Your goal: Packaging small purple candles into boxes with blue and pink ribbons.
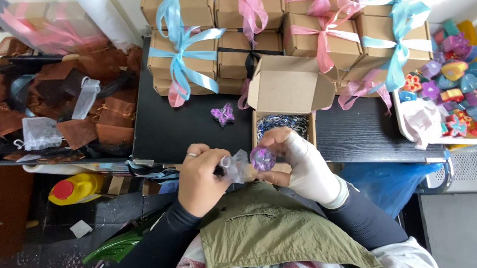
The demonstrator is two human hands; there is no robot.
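My left hand (199,179), with a ring on one finger, grips a small sheer white pouch (235,167) at its mouth. My right hand (303,159), in a white glove, pinches a round purple trinket (263,158) against the pouch. Both hands meet just above my lap, at the near edge of the black table (179,128). Right behind them stands an open cardboard box (284,88) with shredded paper filling (282,124) inside. A small purple butterfly shape (223,114) lies on the table to the left of the box.
Several closed cardboard boxes tied with blue ribbons (182,45) and pink ribbons (321,25) are stacked at the back. A black tray of brown and white organza pouches (53,112) sits left. A white tray of colourful trinkets (450,94) sits right. A yellow bottle (79,188) lies on the floor.
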